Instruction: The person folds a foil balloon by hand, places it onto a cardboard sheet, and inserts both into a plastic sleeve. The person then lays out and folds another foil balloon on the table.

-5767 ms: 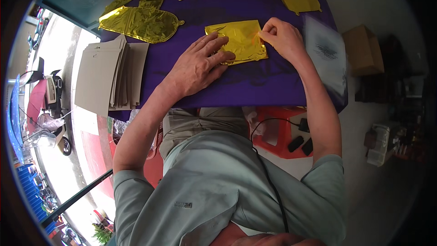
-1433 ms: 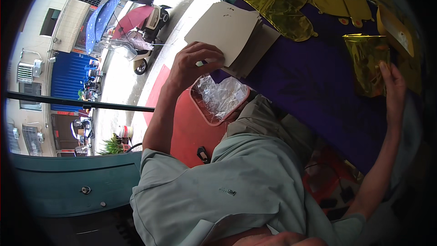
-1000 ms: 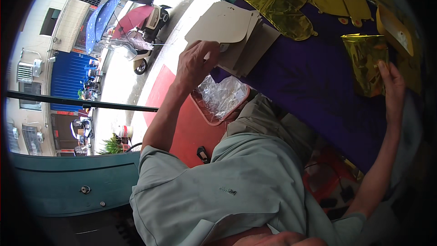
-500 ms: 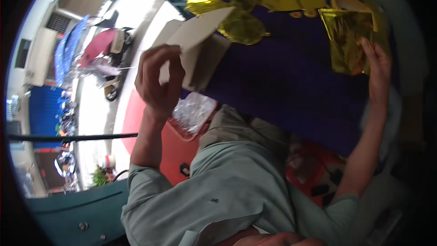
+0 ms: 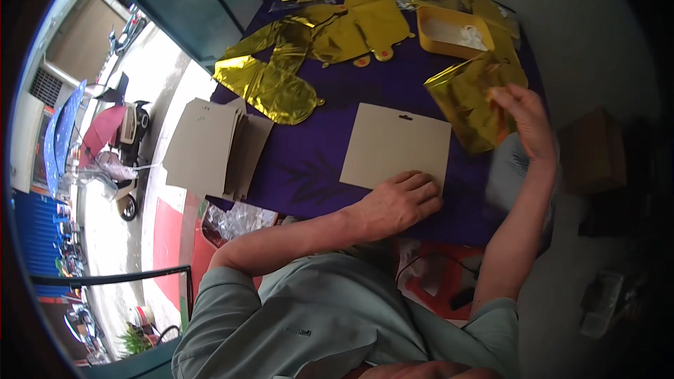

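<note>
A flat beige cardboard card point(image 5: 394, 142) with a small hanging slot lies on the purple-covered table point(image 5: 309, 161) in front of me. My left hand point(image 5: 401, 203) rests over its near edge, fingers bent and closed on it. At the right, my right hand point(image 5: 525, 121) pinches a shiny gold foil piece point(image 5: 469, 109) by its right side. The foil hangs just beside the card's upper right corner. To the left stands a stack of similar cards point(image 5: 203, 147), close to the table's left edge.
Gold foil balloons point(image 5: 274, 95) spread over the far left of the table. Behind the foil piece sits a yellow tray point(image 5: 439, 45) with white bits in it. A basket of clear plastic point(image 5: 239, 223) is below the table edge. A teal cabinet point(image 5: 186, 10) stands far left.
My left hand has moved right from the card stack, and a card now lies flat under it. My right hand has shifted left with the gold foil. The view has turned and shows more table.
</note>
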`<state>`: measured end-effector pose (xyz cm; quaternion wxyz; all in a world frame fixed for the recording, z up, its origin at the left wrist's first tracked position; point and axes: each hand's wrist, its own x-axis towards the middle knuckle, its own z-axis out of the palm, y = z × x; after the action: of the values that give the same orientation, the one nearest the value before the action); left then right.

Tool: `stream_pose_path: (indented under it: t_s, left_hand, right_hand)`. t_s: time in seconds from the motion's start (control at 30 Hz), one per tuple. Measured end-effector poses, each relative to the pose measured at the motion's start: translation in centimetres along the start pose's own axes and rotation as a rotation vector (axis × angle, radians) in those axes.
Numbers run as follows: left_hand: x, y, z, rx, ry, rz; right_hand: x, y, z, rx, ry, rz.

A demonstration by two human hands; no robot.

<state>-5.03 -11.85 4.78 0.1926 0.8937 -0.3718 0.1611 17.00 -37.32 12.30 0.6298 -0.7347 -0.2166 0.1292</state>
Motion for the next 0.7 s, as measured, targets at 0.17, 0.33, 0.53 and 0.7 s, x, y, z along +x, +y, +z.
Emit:
stream_pose_path:
  t_s: [0.17, 0.33, 0.53, 0.7]
  left_hand:
    - [1.9, -0.7, -4.9, -0.037, 0.128, 0.051]
    - [11.1, -8.2, -12.5, -0.228, 0.624, -0.369]
    - [21.9, -23.6, -6.0, -0.083, 0.114, -0.32]
    - [28.2, -29.1, -0.3, 0.11, -0.005, -0.263]
  right_hand:
    - [0.4, -1.1, 2.4, -0.084, -0.149, 0.054]
    - [1.3, 0.8, 6.0, -0.074, -0.462, 0.218]
    - [1.4, 2.8, 9.3, -0.01, -0.563, 0.224]
    - [1.2, 3.1, 10.0, 0.017, -0.589, 0.252]
